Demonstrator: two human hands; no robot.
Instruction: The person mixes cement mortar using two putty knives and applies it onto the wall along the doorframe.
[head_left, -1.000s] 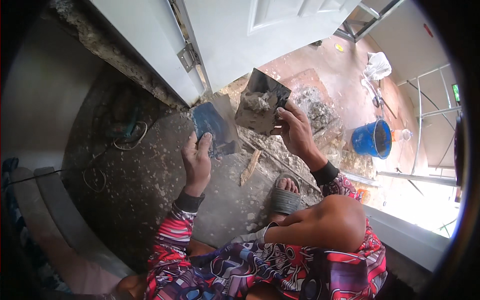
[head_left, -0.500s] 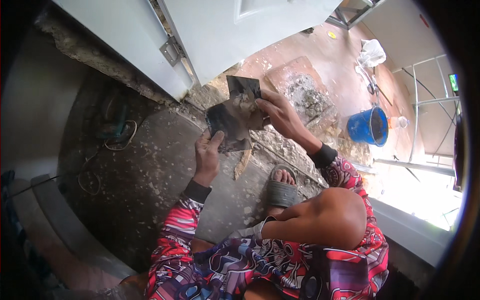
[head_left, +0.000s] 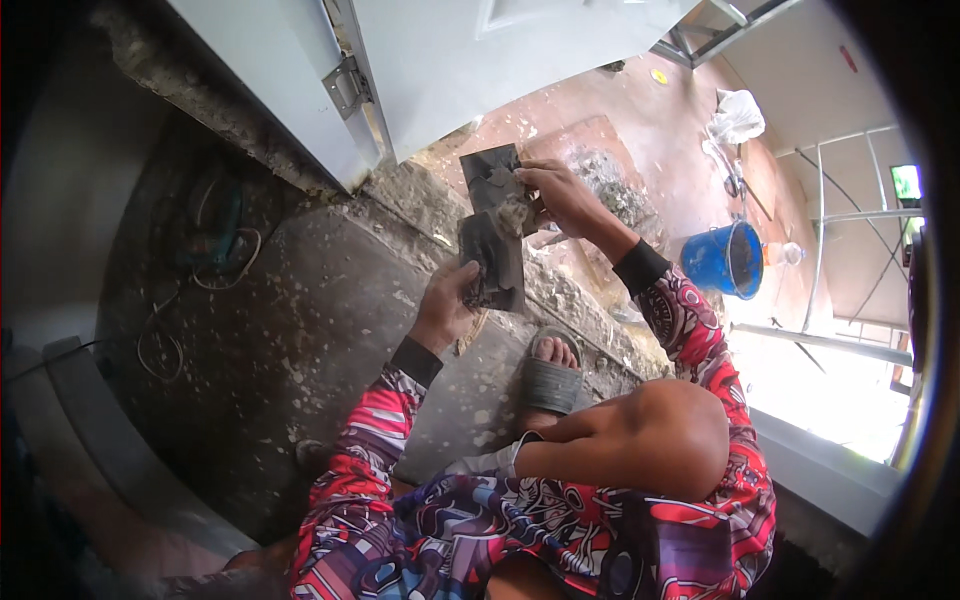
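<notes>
My left hand (head_left: 447,308) grips the near edge of a dark, flat, rectangular plate (head_left: 488,250), its thumb on top. A second dark flat plate (head_left: 487,166) is in my right hand (head_left: 562,195), which pinches it along its right side. The two plates overlap or touch where they meet; grey wet mortar (head_left: 515,213) clings there, close to my right fingers. I cannot tell whether either plate has a handle underneath. Both are held above a rough, broken strip of floor (head_left: 405,208) by the door's lower corner.
A white door (head_left: 500,75) with a metal hinge (head_left: 347,87) stands ahead. To the right are a mortar-smeared board (head_left: 600,140), a blue bucket (head_left: 722,260), a bottle (head_left: 783,254) and a white plastic bag (head_left: 737,117). A teal corded power tool (head_left: 215,225) lies left.
The plates have turned more upright, and the left one has shifted right along with my left hand. My right hand has risen slightly. Both hands keep hold of their plates.
</notes>
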